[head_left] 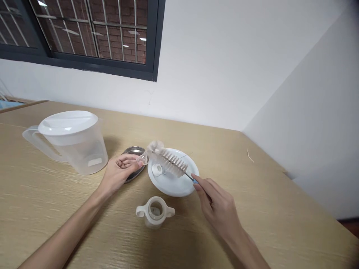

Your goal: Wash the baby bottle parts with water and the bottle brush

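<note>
My left hand point(122, 169) pinches a small clear, soft-looking piece point(142, 158), perhaps a bottle nipple. In my right hand point(215, 201) is the blue handle of a bottle brush point(174, 162), its twisted wire and white bristles slanting up to the left. The brush's tufted tip meets or overlaps the clear piece; whether it is inside, I cannot tell. Below the brush lies a white bowl point(171, 189) with a white ring-shaped part point(157, 170) in it. Nearer me stands a two-handled baby bottle point(154, 220), upright and without a lid.
A translucent pitcher point(84, 153) with a white lid stands at the left. Partly behind my left hand is a metal dish point(134, 150). A thin pale strip point(250, 155) lies on the wooden table point(280, 209) at the right. Walls border the table's back and right.
</note>
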`<state>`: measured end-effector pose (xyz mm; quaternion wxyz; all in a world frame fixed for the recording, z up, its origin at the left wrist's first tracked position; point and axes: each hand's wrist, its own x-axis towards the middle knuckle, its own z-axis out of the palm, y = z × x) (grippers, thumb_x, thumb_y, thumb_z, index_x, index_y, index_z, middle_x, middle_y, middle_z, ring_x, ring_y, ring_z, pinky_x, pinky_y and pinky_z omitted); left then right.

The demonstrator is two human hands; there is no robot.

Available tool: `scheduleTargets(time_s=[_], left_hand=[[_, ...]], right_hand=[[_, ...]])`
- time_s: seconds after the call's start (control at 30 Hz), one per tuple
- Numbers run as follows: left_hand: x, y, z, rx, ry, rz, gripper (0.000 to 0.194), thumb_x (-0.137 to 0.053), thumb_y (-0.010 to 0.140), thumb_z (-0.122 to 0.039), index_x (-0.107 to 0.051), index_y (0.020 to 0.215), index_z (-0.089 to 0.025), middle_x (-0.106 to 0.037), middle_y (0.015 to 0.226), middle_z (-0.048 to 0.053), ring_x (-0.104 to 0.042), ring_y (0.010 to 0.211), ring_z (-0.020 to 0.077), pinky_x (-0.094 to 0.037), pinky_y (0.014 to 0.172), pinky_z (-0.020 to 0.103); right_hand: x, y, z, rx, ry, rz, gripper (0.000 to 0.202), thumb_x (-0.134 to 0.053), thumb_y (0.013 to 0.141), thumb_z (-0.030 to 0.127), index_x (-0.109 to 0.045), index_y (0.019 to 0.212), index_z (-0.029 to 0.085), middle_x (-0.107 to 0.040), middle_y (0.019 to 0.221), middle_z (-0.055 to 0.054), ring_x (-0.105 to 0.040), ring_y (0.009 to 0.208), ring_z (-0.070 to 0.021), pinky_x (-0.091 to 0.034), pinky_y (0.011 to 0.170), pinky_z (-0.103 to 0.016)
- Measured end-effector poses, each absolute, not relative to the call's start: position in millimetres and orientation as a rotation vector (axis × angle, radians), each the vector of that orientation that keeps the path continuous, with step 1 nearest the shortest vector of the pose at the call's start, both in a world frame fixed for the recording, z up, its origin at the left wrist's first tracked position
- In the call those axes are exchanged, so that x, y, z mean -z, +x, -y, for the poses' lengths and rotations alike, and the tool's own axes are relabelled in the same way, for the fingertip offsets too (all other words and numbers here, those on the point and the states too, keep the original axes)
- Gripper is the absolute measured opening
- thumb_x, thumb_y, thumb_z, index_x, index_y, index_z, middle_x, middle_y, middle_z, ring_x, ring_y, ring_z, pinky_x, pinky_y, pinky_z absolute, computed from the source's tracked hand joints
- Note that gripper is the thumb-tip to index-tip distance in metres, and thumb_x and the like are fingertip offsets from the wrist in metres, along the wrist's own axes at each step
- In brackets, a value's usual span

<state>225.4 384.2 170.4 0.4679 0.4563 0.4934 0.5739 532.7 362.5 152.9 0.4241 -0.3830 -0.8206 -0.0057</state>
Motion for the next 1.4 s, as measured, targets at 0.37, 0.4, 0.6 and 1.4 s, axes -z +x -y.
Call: scheduleTargets(time_s=[0.37, 0.4, 0.6, 1.4], left_hand=[[-175, 236, -378, -1.314, 0.756, -0.979, 0.018, -0.079, 0.077, -0.025, -0.072, 0.089, -0.014, -0.078, 0.095, 0.012, -0.075, 0.089, 0.0203, -0.062, 0.086, 0.027], [-174, 236, -378, -1.313, 0.737, -0.971, 0.014, -0.078, 0.077, -0.024, -0.072, 0.086, -0.014, -0.078, 0.093, 0.012, -0.075, 0.088, 0.0211, -0.062, 0.086, 0.029], [-171, 234, -380, -1.338, 0.654, -0.906, 0.009, -0.077, 0.076, -0.022, -0.074, 0.083, -0.016, -0.078, 0.089, 0.01, -0.075, 0.083, 0.0196, -0.063, 0.083, 0.026], [-169, 240, -379, -1.405, 0.853, -1.066, 0.034, -0.084, 0.073, -0.031, -0.066, 0.098, -0.015, -0.078, 0.095, 0.01, -0.073, 0.098, 0.0204, -0.056, 0.095, 0.03]], right_hand=[[-156, 530, -358, -0.05, -1.013, 1.975, 0.026, -0.05, 0.099, 0.018, -0.065, 0.121, 0.017, -0.058, 0.07, 0.0, -0.049, 0.054, -0.0115, -0.04, 0.051, -0.024], [-156, 529, -357, -0.059, -0.982, 1.997, 0.027, -0.05, 0.099, 0.017, -0.064, 0.121, 0.017, -0.058, 0.071, 0.0, -0.05, 0.055, -0.0114, -0.041, 0.052, -0.024], [-151, 530, -363, -0.003, -0.976, 2.063, 0.022, -0.051, 0.098, 0.012, -0.063, 0.117, 0.016, -0.062, 0.078, -0.002, -0.056, 0.063, -0.011, -0.043, 0.059, -0.023], [-157, 533, -359, 0.078, -0.931, 2.066, 0.028, -0.053, 0.096, 0.01, -0.061, 0.122, 0.016, -0.052, 0.069, 0.001, -0.048, 0.056, -0.0106, -0.037, 0.053, -0.023]])
